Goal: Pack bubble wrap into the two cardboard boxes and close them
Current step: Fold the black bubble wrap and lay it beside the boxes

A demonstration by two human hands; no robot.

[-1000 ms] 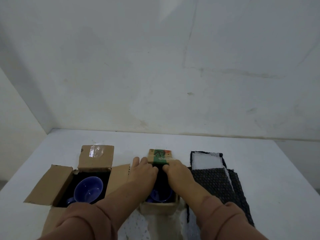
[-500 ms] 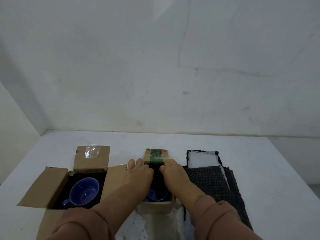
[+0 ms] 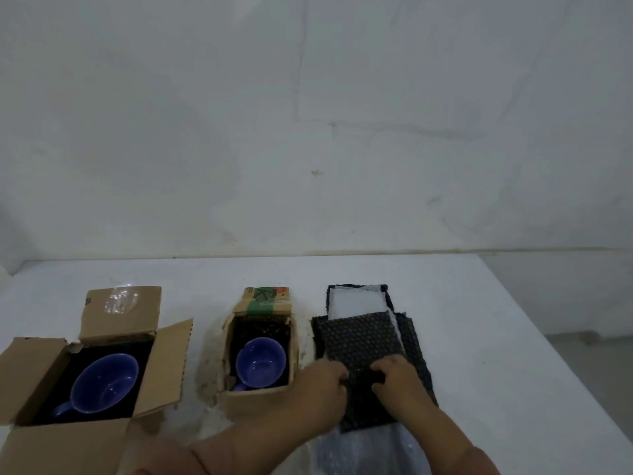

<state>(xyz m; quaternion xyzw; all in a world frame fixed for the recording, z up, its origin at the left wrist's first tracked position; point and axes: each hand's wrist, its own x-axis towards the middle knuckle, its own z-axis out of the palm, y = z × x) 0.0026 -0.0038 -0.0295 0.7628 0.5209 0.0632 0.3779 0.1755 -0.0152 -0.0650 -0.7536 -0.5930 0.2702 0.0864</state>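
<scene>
Two open cardboard boxes stand on the white table. The larger box at the left holds a blue mug on dark padding. The smaller box in the middle holds a second blue mug. To its right lies a stack of black bubble wrap with a white sheet showing at its far end. My left hand and my right hand both pinch the near part of the top black sheet, fingers curled into it.
Clear bubble wrap lies at the table's near edge below my hands. The white table ends in an edge at the right. A pale wall rises close behind the table.
Both hands have left the small middle box and moved right onto the black bubble wrap stack. The mug inside the small box now shows uncovered.
</scene>
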